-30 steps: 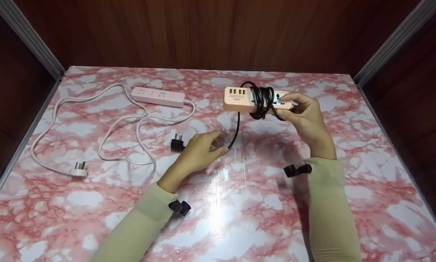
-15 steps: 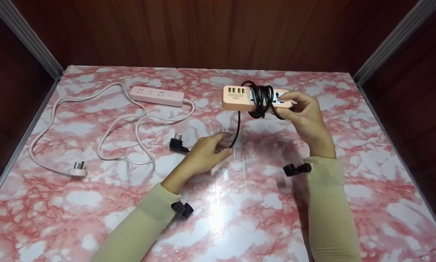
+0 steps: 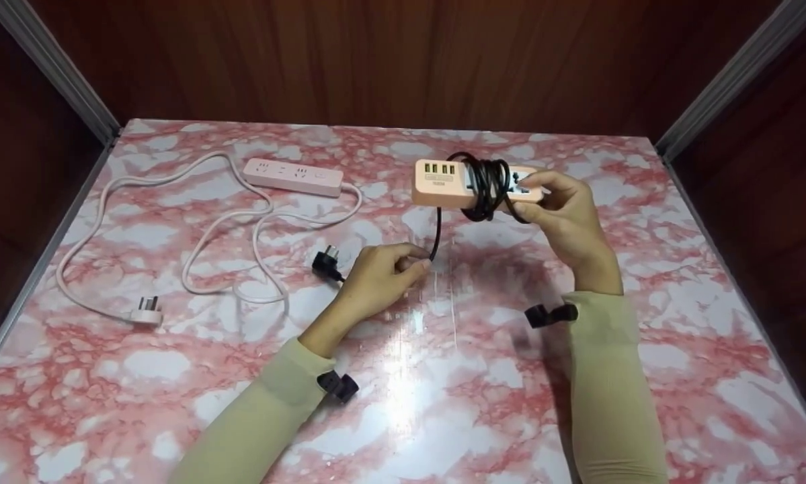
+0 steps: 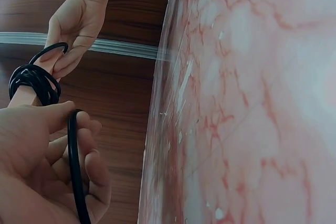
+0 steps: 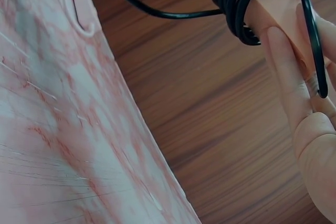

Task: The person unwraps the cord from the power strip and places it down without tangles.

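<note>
Left wrist view shows the left hand [image 4: 31, 166] with its fingers bent in and thumb brought to the fingertips, pinching a black cord [image 4: 76, 177] that runs on down past the palm. Across from it, the right hand [image 3: 571, 215] grips one end of an orange power strip [image 3: 446, 185] between thumb and curled fingers. The strip is held above the table, nearly level, with several turns of the cord wound round its middle; a short length drops from it to the left hand. The cord's black plug [image 3: 325, 262] sits just beyond that hand's outer side — whether it touches the surface cannot be told. Farther left, a pink power strip [image 3: 292, 178] lies with its looped cable [image 3: 214, 228] and pink plug [image 3: 147, 312]. Marbled tabletop [image 3: 698, 403] stretches from the right forearm to the right edge — its far edge meets a wooden panel [image 3: 403, 64] behind the strips.
</note>
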### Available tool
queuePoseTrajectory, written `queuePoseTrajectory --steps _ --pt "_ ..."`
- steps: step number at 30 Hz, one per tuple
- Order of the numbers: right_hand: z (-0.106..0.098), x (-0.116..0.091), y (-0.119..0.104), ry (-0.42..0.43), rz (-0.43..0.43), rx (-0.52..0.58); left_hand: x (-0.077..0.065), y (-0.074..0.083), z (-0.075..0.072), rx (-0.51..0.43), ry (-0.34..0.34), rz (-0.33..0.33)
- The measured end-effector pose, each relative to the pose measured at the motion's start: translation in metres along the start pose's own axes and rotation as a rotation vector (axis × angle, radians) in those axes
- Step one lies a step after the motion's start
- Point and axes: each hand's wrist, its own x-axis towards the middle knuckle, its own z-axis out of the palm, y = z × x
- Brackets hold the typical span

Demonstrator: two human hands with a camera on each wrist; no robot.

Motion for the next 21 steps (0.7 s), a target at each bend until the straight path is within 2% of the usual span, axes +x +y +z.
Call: queuePoseTrajectory --steps 6,13,17,21 --pt "0.0003 -0.0006 0.0006 -0.003 0.009 -0.01 -0.0002 -0.0001 -0.001 -0.037 -0.012 -0.004" --pt "-0.0003 -0.0015 0.0 -0.02 0.002 0.042 0.0004 -0.0024 -0.0026 -0.162 -0.026 -0.061" --pt "0.0002 -0.0016 -0.0007 -0.041 -0.001 0.061 0.0016 -0.0039 -0.0054 -0.166 0.006 -0.066" --pt "0.0003 -0.0013 -0.0013 -0.065 0.006 0.057 0.0041 -0.0058 -0.0092 -0.123 0.062 -0.047"
